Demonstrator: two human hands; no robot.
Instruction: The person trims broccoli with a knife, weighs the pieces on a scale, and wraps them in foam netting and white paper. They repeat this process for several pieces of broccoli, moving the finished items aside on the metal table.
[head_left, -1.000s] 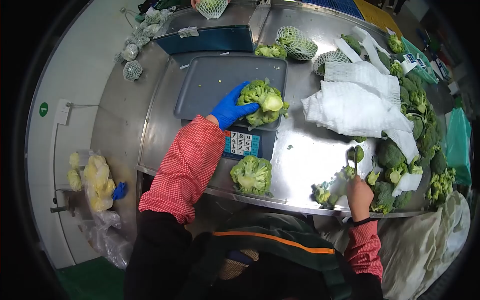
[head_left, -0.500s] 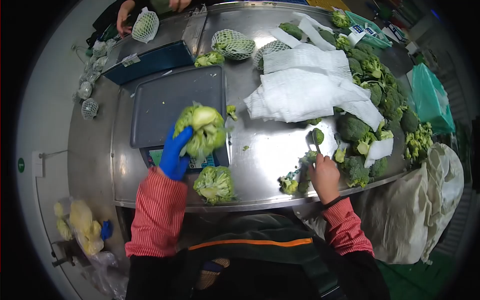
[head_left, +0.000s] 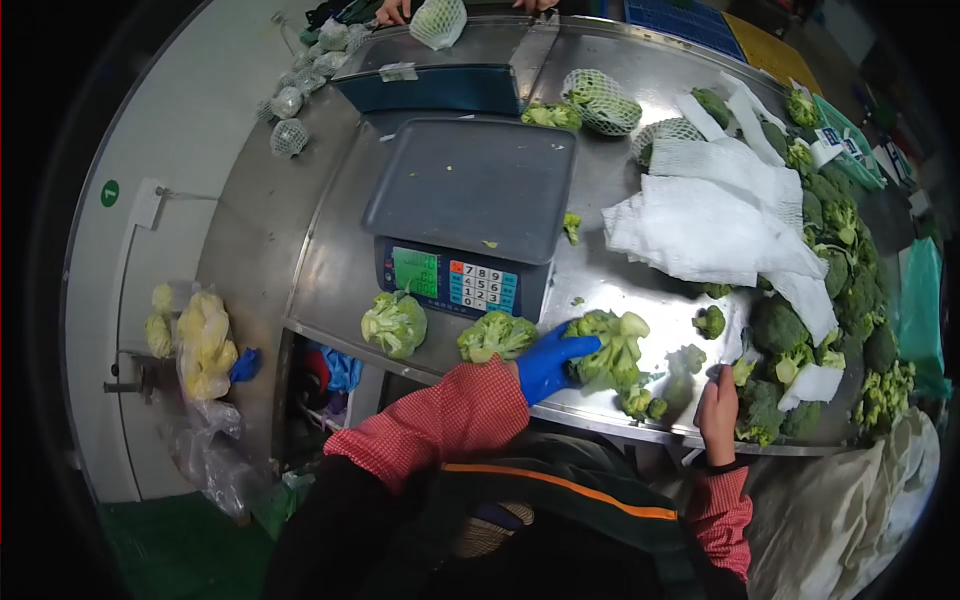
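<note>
My left hand [head_left: 548,368], in a blue glove, is closed around a broccoli head [head_left: 612,345] with its pale cut stem turned up, above the table's front edge. Right of it, my bare right hand [head_left: 718,415] grips a knife [head_left: 736,338], blade pointing away from me. Between the hands and just beyond lie small broccoli florets [head_left: 709,321]. Left of my gloved hand, two pale green trimmed heads rest side by side, one nearer [head_left: 497,337] and another farther left [head_left: 393,323]. Behind them stands a digital scale [head_left: 470,190] with a grey pan holding only crumbs.
Whole broccoli [head_left: 780,325] is heaped at the right, partly under white foam sheets [head_left: 690,225]. Net-wrapped heads [head_left: 600,102] lie behind the scale. A green basket [head_left: 850,145] is at the far right, a pale sack [head_left: 850,500] below. Another person's hands [head_left: 393,12] show at the top.
My left hand has put the pale green head down before the scale, moved right and taken hold of a broccoli head. My right hand keeps the knife. The view has shifted left.
</note>
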